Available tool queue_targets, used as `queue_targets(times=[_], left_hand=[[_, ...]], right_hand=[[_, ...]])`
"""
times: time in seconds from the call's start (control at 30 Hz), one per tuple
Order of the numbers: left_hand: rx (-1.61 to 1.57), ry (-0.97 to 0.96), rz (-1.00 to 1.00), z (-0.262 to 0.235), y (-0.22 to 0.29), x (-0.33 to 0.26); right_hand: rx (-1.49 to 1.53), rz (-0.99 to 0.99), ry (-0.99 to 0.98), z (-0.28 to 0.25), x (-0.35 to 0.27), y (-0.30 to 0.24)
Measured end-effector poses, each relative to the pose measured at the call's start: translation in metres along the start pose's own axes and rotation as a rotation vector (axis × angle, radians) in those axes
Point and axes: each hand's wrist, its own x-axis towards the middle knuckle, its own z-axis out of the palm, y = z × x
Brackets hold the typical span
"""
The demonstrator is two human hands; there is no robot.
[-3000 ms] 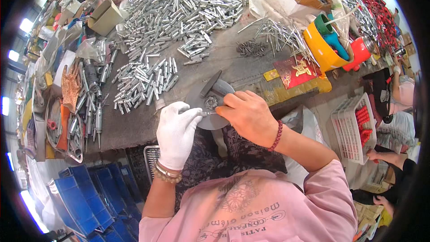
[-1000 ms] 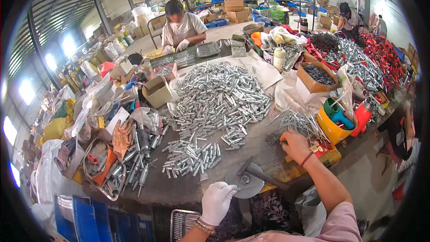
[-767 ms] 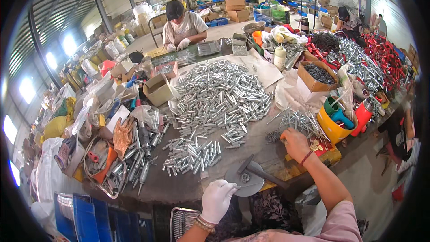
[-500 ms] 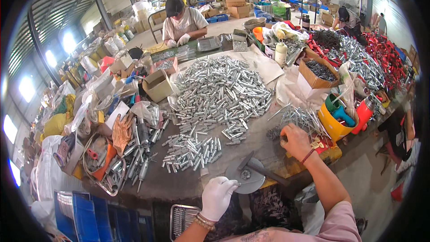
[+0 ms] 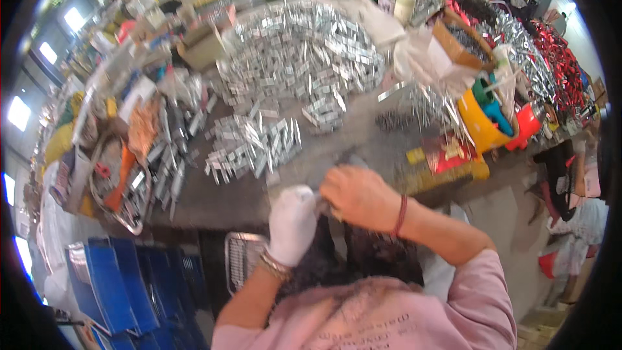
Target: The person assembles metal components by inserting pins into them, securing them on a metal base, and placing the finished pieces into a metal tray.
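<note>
My left hand (image 5: 293, 225), in a white glove, and my bare right hand (image 5: 363, 199) meet at the table's near edge. Their closed fingertips press together around a small piece that blur and the fingers hide. Just beyond them, a dark shape, apparently the hammer (image 5: 350, 158), shows only in part. A small heap of silver metal sleeves (image 5: 254, 146) lies ahead and left of my hands, with a far larger pile of sleeves (image 5: 298, 58) behind it. Thin metal rods (image 5: 433, 111) and a dark tangle of small pieces (image 5: 393, 120) lie to the right.
A yellow bucket (image 5: 472, 120) holding green and teal things stands at right, beside a red bottle (image 5: 526, 126). Tools and an orange-handled item (image 5: 120, 178) crowd the left side. Blue bins (image 5: 123, 285) and a metal tray (image 5: 243, 256) sit low at left.
My right hand has come left from beside the rods to meet my gloved hand. The view has tilted down, and the round grey plate is now covered by my hands.
</note>
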Motion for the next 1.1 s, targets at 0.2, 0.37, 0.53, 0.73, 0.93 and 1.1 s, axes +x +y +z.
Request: queue_targets(times=[0.2, 0.37, 0.53, 0.73, 0.93, 1.1], left_hand=[[-0.061, 0.013, -0.063, -0.002, 0.000, 0.000], [-0.049, -0.006, -0.097, -0.002, 0.001, -0.009], [-0.063, 0.040, -0.043, -0.002, 0.001, -0.010], [-0.076, 0.003, -0.081, -0.002, 0.001, -0.008], [-0.064, 0.016, -0.077, 0.000, 0.000, -0.008], [-0.061, 0.015, -0.080, -0.002, 0.001, -0.007]], right_hand=[[0.303, 0.244, 0.246, 0.010, -0.007, 0.019], [0.276, 0.324, 0.187, -0.005, -0.024, 0.015], [0.215, 0.236, 0.142, -0.001, -0.027, 0.017], [0.191, 0.072, 0.029, 0.001, -0.014, 0.032], [0.106, -0.086, -0.096, -0.010, 0.001, 0.035], [0.030, -0.167, -0.170, -0.013, 0.008, 0.037]])
